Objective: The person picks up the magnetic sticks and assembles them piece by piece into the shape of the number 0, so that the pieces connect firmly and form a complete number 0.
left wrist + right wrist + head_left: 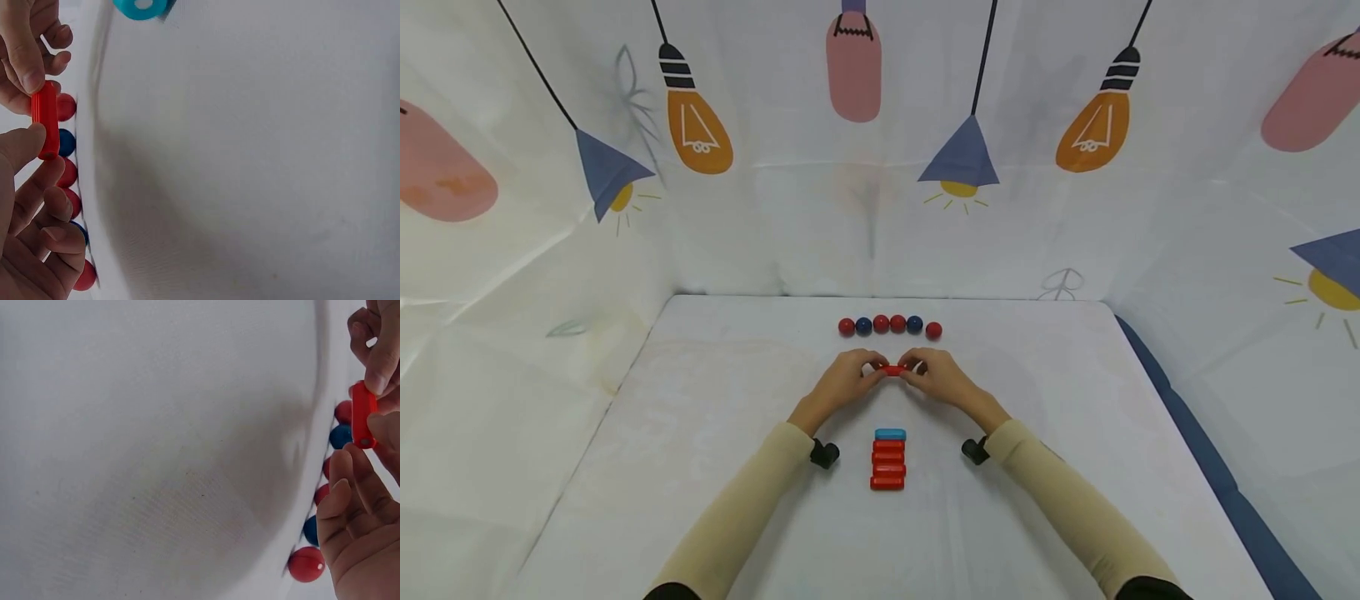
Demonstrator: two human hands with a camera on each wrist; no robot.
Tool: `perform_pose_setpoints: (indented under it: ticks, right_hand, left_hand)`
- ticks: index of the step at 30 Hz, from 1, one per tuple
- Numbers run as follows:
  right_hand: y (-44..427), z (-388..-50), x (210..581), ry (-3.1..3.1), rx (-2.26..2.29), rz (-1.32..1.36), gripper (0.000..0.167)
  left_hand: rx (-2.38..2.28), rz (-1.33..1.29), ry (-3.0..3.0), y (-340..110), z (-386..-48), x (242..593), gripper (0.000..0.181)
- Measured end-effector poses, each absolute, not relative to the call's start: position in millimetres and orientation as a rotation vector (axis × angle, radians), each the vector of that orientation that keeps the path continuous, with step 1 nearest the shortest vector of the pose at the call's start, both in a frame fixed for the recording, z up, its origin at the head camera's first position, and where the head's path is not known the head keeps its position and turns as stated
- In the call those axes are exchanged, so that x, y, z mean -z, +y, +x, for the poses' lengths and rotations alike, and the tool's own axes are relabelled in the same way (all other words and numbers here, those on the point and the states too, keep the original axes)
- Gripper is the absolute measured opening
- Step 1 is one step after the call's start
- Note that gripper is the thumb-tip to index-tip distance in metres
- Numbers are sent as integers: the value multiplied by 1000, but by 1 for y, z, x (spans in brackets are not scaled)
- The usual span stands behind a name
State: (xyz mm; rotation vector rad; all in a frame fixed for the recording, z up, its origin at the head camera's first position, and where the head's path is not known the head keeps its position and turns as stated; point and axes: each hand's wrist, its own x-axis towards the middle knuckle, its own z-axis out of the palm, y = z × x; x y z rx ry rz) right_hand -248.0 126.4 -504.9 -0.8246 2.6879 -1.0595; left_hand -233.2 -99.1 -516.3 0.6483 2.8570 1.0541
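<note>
A short red piece [892,370] is held between both hands over the white table, below the row of balls in the head view. My left hand [844,379] pinches its left end with thumb and fingertips, and my right hand [942,377] pinches its right end. Both wrist views show the red piece [45,119] [362,415] gripped at its two ends by thumbs and fingers. Nearer the body lies a column of several red pieces [888,464] with a blue piece [891,434] at its far end.
Several red and blue balls form a row near the table's back edge; the rightmost red ball [933,331] sits slightly apart. The white table [737,375] meets a printed cloth wall [775,233] behind. A blue strip [1187,425] runs along the right side.
</note>
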Motion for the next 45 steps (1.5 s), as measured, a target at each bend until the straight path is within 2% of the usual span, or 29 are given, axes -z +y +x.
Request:
perform_pose_setpoints:
  ticks: [8,36,45]
  right_hand:
    - [126,-260,517,2666,1127,-675,20]
    - [119,-266,525,2672,991,-687,13]
    - [118,-268,521,2651,980,-672,14]
  left_hand:
    - [-1103,589,2847,-96,-244,523,21]
    - [-1107,435,2782,-93,-242,532,19]
    - [-1100,494,2807,-94,-243,533,17]
